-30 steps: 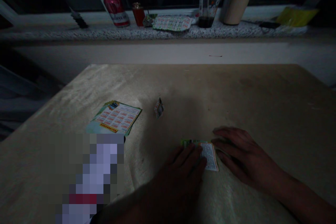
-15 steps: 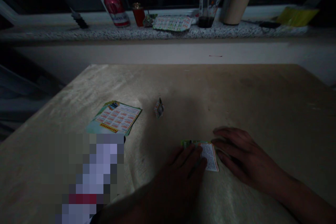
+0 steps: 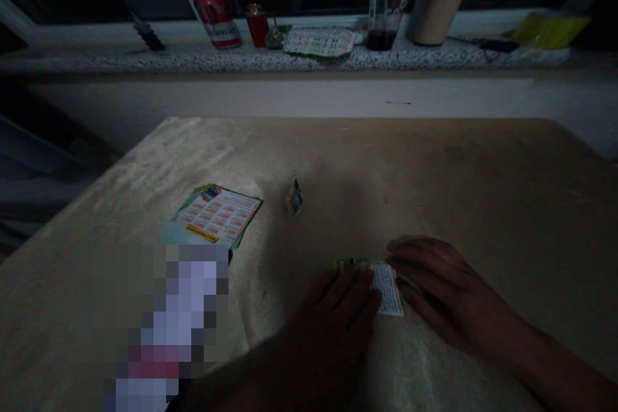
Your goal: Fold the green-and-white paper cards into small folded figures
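My left hand [image 3: 340, 309] lies flat on a small printed paper slip [image 3: 390, 290], covering most of its left part. The slip looks folded, with a green strip along the far edge and dense white text on the right. My right hand [image 3: 437, 290] rests on the table just right of it, fingers stretched out and tips at the slip's right edge. Ahead and to the left, a small folded piece of printed paper [image 3: 293, 199] stands on the table. Farther left lies a stack of printed lottery-like tickets [image 3: 219, 212] with rows of red figures.
A pixelated patch [image 3: 178, 309] hides something long and pale at the front left of the table [image 3: 458, 167]. On the granite sill [image 3: 168, 63] behind stand a red can [image 3: 216, 19], a red lighter-like item [image 3: 256, 27], a lidded plastic cup [image 3: 383, 6] and a cardboard tube [image 3: 441, 0].
My right hand has shifted slightly left, closer against the slip's right edge. My left hand stays flat on the slip. The view has moved very slightly.
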{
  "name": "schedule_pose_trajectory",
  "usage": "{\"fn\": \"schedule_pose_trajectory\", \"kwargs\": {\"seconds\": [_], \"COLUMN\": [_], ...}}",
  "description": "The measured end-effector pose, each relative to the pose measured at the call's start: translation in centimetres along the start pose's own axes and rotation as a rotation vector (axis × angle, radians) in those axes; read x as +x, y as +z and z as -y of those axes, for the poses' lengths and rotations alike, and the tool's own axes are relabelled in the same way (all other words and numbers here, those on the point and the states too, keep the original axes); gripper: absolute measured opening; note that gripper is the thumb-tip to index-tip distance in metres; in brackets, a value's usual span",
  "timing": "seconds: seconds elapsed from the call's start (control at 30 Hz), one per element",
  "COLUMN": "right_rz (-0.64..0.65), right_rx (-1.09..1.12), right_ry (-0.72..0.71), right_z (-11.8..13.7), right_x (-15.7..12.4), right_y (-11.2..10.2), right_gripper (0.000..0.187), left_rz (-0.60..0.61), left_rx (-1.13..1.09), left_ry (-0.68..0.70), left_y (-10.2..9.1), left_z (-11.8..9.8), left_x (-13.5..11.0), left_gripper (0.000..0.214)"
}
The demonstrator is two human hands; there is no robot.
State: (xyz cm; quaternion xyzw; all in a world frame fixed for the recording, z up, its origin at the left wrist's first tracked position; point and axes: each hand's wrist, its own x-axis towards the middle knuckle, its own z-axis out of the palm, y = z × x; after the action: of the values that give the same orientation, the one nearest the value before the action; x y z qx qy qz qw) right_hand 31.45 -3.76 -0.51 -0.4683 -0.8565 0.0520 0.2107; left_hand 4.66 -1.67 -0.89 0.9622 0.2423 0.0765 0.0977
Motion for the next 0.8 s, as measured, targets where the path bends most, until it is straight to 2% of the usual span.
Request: {"fn": "schedule_pose_trajectory", "kwargs": {"seconds": [0.17, 0.47, 0.8], "right_rz": [0.018, -0.017, -0.069], "right_rx": [0.049, 0.045, 0.039], "right_ry": [-0.076, -0.057, 0.046], "right_z": [1.0, 1.4, 2.4], "right_x": [0.6, 0.7, 1.1], "right_y": [0.0, 0.6, 0.8], "right_gripper": [0.043, 0.035, 0.033], "left_rz": [-0.004, 0.001, 0.128], "left_rx": [-0.011, -0.044, -0.106], "left_ry": [-0.024, -0.042, -0.03], "left_y": [-0.3, -0.1, -0.8], "left_z": [-0.2, -0.4, -0.6], "left_x": [0.1, 0.0, -0.8], "left_gripper": [0.044, 0.047, 0.086]}}
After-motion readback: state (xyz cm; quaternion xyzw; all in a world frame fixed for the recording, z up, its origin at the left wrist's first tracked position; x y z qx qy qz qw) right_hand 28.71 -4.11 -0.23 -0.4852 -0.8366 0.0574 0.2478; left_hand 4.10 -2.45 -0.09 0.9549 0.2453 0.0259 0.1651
